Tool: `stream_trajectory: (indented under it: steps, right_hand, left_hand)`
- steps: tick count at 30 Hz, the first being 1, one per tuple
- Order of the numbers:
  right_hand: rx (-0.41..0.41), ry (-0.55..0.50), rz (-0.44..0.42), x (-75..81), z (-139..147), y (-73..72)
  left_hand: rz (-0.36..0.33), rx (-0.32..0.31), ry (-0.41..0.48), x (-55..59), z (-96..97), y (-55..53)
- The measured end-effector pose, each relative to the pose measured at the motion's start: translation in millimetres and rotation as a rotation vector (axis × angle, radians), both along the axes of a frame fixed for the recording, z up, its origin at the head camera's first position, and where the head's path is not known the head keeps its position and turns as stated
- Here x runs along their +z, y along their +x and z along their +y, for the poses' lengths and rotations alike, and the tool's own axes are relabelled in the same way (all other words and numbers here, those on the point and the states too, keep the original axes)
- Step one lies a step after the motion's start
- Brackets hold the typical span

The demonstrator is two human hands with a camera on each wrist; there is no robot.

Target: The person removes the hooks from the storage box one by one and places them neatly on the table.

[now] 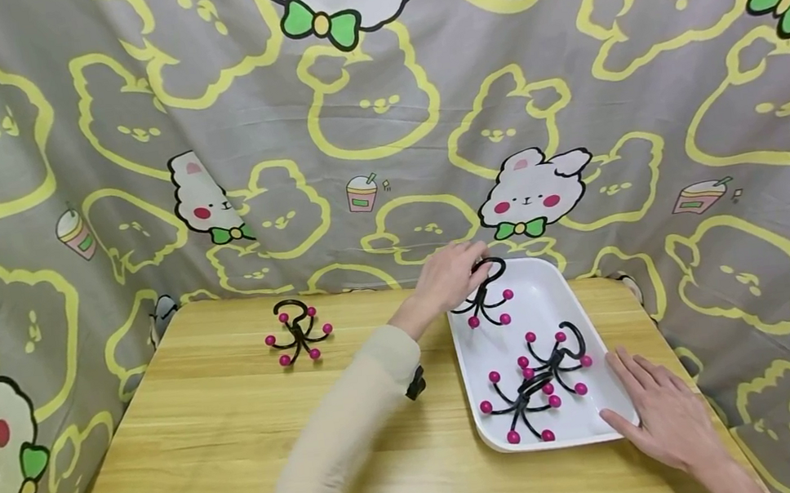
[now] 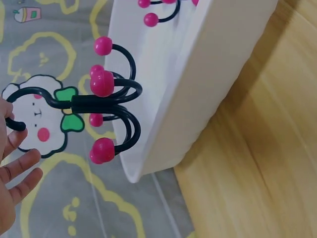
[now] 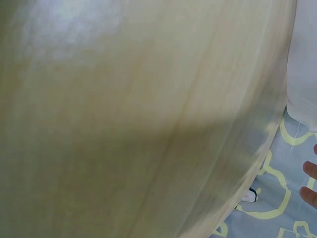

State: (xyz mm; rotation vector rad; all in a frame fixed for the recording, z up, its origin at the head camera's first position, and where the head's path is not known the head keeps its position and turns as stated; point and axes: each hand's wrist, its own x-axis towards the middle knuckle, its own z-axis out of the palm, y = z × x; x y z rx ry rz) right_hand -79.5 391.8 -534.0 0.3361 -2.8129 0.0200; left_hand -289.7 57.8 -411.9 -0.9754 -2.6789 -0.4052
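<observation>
My left hand (image 1: pixel 449 274) pinches the top loop of a black multi-arm hook (image 1: pixel 481 297) with pink ball tips. In the left wrist view this hook (image 2: pixel 94 103) hangs by its loop from the fingers, its arms over the end of the white tray (image 2: pixel 218 74). Two more such hooks lie in the near half of the tray (image 1: pixel 471 385), one hook (image 1: pixel 557 360) overlapping the other hook (image 1: pixel 523 403). Beside the tray's near right corner, my right hand (image 1: pixel 670 410) lies with fingers extended, its thumb at the rim.
Another black hook (image 1: pixel 298 334) with pink tips sits on the wooden table (image 1: pixel 203 434) at the far left. Part of a black object (image 1: pixel 416 384) shows beside the left sleeve, the rest hidden. A patterned curtain (image 1: pixel 379 117) hangs behind the table's far edge.
</observation>
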Motion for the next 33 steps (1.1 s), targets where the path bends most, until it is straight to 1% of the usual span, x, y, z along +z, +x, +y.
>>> stream_trajectory:
  steps: [4, 8, 17, 22, 27, 33]
  right_hand:
    - [0.000, 0.003, -0.003, -0.2, 0.0, 0.0]
    - [0.001, 0.003, 0.000, -0.9, 0.5, -0.5]
    - [0.001, 0.011, -0.001, 0.2, 0.2, -0.3]
    - [-0.001, 0.009, -0.001, 0.1, 0.2, -0.3]
    - [-0.002, 0.004, -0.007, -1.0, 0.9, -0.3]
    - [-0.003, 0.003, -0.012, -1.3, 0.9, -0.4]
  left_hand:
    - [0.018, -0.020, 0.007, 5.8, -4.7, 2.5]
    - [0.022, -0.030, 0.011, 11.9, -10.5, 5.3]
    - [0.031, -0.049, 0.003, 20.7, -29.5, 12.5]
    - [0.039, -0.056, 0.005, 21.5, -40.8, 14.8]
    - [0.051, -0.080, 0.028, 19.7, -52.5, 17.1]
    - [0.039, -0.083, 0.036, 20.2, -66.8, 21.8]
